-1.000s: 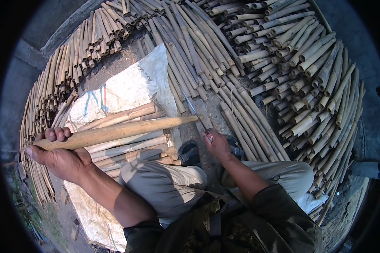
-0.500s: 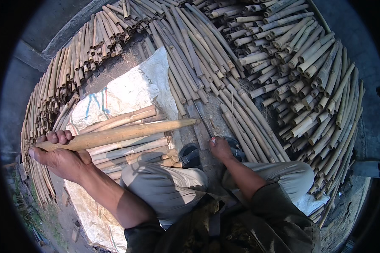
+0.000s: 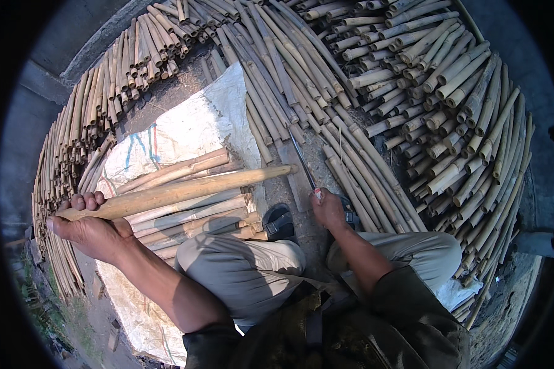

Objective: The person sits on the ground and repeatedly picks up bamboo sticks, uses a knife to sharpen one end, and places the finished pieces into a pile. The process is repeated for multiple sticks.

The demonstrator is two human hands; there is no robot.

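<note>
My left hand [image 3: 95,224] is closed round the near-left end of a bamboo pole [image 3: 184,194]. The pole is pale tan and slants up to the right, its far end over a grey plank [image 3: 300,187] on the ground. In my right hand [image 3: 330,210] is a long thin-bladed knife [image 3: 303,160] with a red and white handle. Its blade points away from me, just right of the pole's tip, apart from it. Whether the blade is smooth or toothed cannot be made out.
Several cut bamboo poles [image 3: 191,206] lie on a white sack [image 3: 184,117] at left. Stacks of bamboo [image 3: 98,98] line the left and far sides, and a high pile [image 3: 437,117] stands at right. My sandalled feet [image 3: 279,221] flank the plank.
My right hand has shifted slightly up and to the right, bringing the knife farther from me. The pole's far end has risen a little in view; my left hand keeps its hold.
</note>
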